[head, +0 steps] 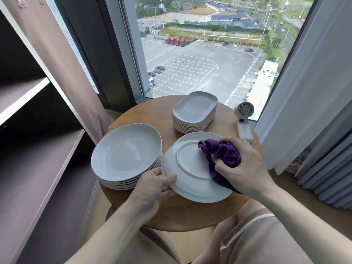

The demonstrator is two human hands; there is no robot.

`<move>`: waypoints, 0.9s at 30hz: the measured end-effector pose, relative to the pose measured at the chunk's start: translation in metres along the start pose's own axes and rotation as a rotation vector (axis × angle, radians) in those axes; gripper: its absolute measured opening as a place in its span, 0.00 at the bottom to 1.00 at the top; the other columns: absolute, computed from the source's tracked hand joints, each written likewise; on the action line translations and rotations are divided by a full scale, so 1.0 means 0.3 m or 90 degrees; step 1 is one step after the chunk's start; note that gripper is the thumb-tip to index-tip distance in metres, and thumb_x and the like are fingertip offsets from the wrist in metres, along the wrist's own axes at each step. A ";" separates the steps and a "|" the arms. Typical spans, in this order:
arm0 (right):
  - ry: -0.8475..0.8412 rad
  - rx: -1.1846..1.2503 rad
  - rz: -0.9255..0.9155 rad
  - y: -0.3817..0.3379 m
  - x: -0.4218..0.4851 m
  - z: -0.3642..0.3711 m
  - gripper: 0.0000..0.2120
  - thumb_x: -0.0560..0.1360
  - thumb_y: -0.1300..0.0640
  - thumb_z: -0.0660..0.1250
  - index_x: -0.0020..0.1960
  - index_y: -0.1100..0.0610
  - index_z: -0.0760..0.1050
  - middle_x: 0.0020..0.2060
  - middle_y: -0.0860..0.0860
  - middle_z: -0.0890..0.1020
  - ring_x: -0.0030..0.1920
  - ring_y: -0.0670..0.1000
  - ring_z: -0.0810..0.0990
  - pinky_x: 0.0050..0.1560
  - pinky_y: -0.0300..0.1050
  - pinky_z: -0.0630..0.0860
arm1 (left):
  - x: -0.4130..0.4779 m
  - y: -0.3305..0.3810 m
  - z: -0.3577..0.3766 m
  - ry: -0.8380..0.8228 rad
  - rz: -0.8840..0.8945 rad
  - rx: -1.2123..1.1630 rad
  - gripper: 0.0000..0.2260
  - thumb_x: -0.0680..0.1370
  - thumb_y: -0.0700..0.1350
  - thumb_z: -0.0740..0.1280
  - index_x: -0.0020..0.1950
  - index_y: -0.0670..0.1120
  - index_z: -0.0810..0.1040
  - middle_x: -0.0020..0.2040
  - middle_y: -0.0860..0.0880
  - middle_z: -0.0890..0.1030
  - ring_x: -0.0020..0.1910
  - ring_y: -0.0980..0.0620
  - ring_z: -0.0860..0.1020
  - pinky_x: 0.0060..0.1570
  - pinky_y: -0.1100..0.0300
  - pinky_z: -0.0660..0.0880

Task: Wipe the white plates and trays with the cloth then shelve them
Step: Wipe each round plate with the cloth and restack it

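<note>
Lap: beige clothing (247, 235) with a pale seam stripe covers the person's knees, under two bare forearms.
Left hand (152, 185): it grips the near-left rim of the overturned plate, thumb flat on top, the other fingers tucked beneath.
Overturned plate (190, 168): round, glossy white ceramic, its raised foot ring facing up, held tilted over the near side of the table.
Right hand (245, 168): knuckles up, fingers curled tightly round the bunched cloth, pressing it onto the plate's underside.
Purple cloth (222, 157): soft and plush, crumpled, with a tail hanging over the plate's right edge.
Stack of round plates (125, 155): smooth, shallow and white, right way up, just left of the held plate.
Stack of trays (195, 109): white, oblong with rounded corners, at the far side of the table.
Round table (156, 115): warm matte wood.
Handheld fan (243, 119): white plastic, lying at the table's right edge.
Shelving unit (38, 149): dark, flat boards along the left.
</note>
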State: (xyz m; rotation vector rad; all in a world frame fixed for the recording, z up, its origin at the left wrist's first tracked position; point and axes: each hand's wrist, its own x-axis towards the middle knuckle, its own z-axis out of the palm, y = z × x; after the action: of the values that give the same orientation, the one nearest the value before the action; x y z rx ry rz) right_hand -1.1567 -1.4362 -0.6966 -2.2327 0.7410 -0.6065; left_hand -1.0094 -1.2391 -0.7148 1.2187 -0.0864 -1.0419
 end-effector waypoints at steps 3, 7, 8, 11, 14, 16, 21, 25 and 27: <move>0.018 0.057 -0.004 0.029 -0.011 0.004 0.27 0.65 0.36 0.68 0.62 0.41 0.76 0.53 0.37 0.77 0.56 0.36 0.75 0.54 0.32 0.71 | 0.004 -0.001 0.004 -0.026 -0.007 -0.059 0.20 0.71 0.35 0.70 0.63 0.36 0.77 0.53 0.40 0.86 0.47 0.47 0.86 0.39 0.57 0.83; 0.040 0.106 -0.013 0.046 -0.017 -0.001 0.24 0.66 0.38 0.70 0.61 0.42 0.77 0.53 0.36 0.78 0.55 0.41 0.78 0.55 0.39 0.76 | 0.012 0.008 0.005 -0.044 -0.012 -0.094 0.20 0.72 0.33 0.69 0.65 0.36 0.77 0.54 0.40 0.86 0.47 0.46 0.86 0.41 0.55 0.84; 0.048 0.117 -0.013 0.047 -0.018 -0.001 0.24 0.65 0.39 0.70 0.60 0.42 0.78 0.53 0.37 0.79 0.55 0.41 0.79 0.55 0.40 0.77 | 0.013 0.013 0.002 -0.047 -0.006 -0.088 0.21 0.72 0.33 0.69 0.66 0.37 0.76 0.56 0.40 0.85 0.49 0.46 0.86 0.42 0.55 0.84; 0.085 0.163 0.011 0.048 -0.017 0.000 0.23 0.65 0.39 0.69 0.59 0.41 0.78 0.53 0.40 0.81 0.53 0.42 0.80 0.54 0.44 0.79 | 0.008 0.038 -0.004 -0.050 0.039 -0.055 0.24 0.72 0.33 0.69 0.69 0.39 0.75 0.59 0.40 0.84 0.52 0.44 0.85 0.44 0.54 0.84; 0.110 0.195 0.043 0.054 -0.012 0.000 0.22 0.65 0.40 0.70 0.58 0.40 0.78 0.52 0.42 0.82 0.51 0.44 0.82 0.54 0.49 0.81 | -0.006 0.068 -0.016 -0.039 0.103 -0.019 0.25 0.71 0.33 0.71 0.68 0.37 0.73 0.56 0.38 0.84 0.50 0.44 0.85 0.42 0.54 0.84; 0.121 0.203 0.060 0.062 -0.009 0.001 0.20 0.65 0.40 0.71 0.57 0.39 0.78 0.50 0.42 0.83 0.49 0.43 0.82 0.52 0.49 0.81 | -0.020 0.089 -0.021 -0.032 0.142 0.014 0.24 0.71 0.33 0.71 0.66 0.39 0.74 0.54 0.36 0.85 0.48 0.43 0.85 0.43 0.54 0.84; 0.115 0.223 0.098 0.088 0.005 0.008 0.21 0.63 0.38 0.71 0.56 0.39 0.78 0.49 0.44 0.83 0.48 0.46 0.83 0.51 0.51 0.83 | -0.059 0.128 -0.005 -0.012 0.242 0.107 0.22 0.70 0.38 0.73 0.64 0.43 0.76 0.50 0.37 0.86 0.47 0.42 0.86 0.43 0.55 0.83; 0.107 0.216 0.101 0.101 0.012 0.013 0.23 0.62 0.37 0.70 0.56 0.41 0.79 0.50 0.45 0.83 0.49 0.49 0.83 0.52 0.52 0.82 | -0.108 0.166 0.027 0.009 0.402 0.299 0.17 0.73 0.37 0.76 0.57 0.53 0.79 0.48 0.43 0.87 0.47 0.43 0.86 0.47 0.53 0.83; 0.096 0.206 0.097 0.108 0.015 0.017 0.23 0.63 0.38 0.71 0.57 0.42 0.78 0.52 0.45 0.83 0.51 0.50 0.83 0.52 0.53 0.82 | -0.144 0.186 0.049 0.016 0.479 0.411 0.16 0.74 0.38 0.71 0.57 0.55 0.79 0.48 0.47 0.87 0.48 0.45 0.86 0.49 0.45 0.83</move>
State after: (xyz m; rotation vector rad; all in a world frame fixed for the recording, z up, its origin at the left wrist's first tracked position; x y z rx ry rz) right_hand -1.1610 -1.4560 -0.7228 -1.8316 0.8172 -0.7670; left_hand -1.0080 -1.2216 -0.6448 1.5849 -0.8482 -0.3254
